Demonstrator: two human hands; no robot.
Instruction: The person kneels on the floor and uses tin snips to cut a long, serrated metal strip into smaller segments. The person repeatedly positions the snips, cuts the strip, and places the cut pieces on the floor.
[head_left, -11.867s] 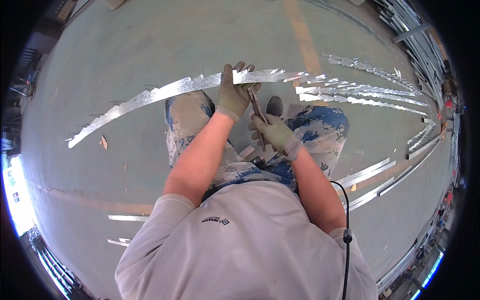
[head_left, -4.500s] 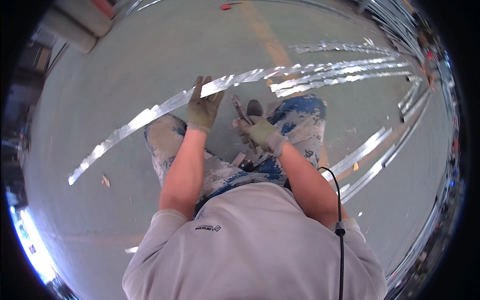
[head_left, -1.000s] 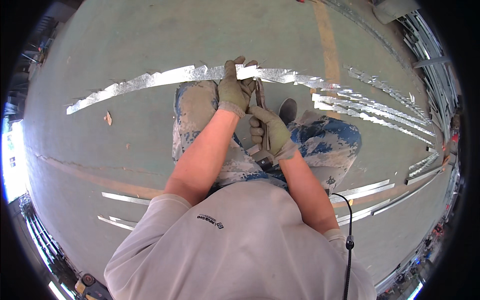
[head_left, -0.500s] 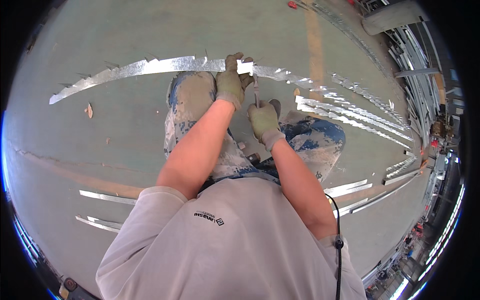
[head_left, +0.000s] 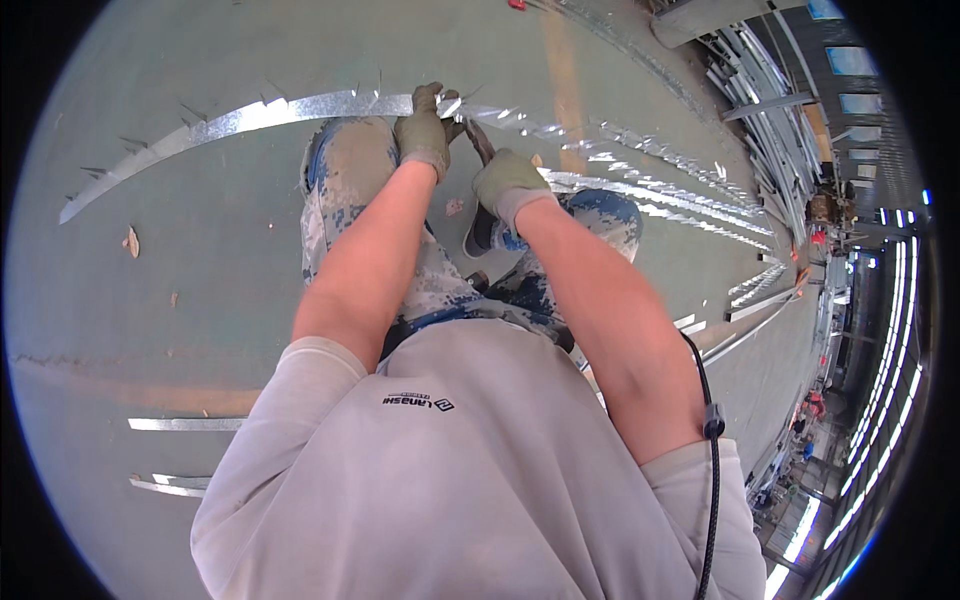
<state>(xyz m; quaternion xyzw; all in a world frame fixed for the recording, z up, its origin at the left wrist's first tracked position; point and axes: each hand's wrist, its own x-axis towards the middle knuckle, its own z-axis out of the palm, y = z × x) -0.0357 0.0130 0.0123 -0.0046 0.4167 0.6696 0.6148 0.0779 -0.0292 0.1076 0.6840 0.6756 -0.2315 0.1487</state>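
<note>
A long, thin strip of shiny sheet metal [head_left: 318,107] with upturned pointed tabs runs in a curve across the far side of my knees. My left hand [head_left: 424,136], in a greenish work glove, is closed on it near its middle. My right hand [head_left: 508,180], gloved alike, is wrapped round a slim, dark metal hand tool [head_left: 481,143]. The tool slants up and to the left, its tip close to the strip beside my left fingers. Its exact kind is not clear, and its lower end is hidden in my fist.
Several similar tabbed strips [head_left: 690,199] lie on the floor to the right. Flat metal strips [head_left: 185,424] lie at the left. Long metal profiles [head_left: 765,120] are stacked at the far right, beyond a yellow floor line [head_left: 563,75]. A dry leaf [head_left: 131,242] lies at the left.
The tool has gone from nearly upright to leaning left, and my right wrist has turned with it. My left hand stays on the strip. The whole view has shifted a little.
</note>
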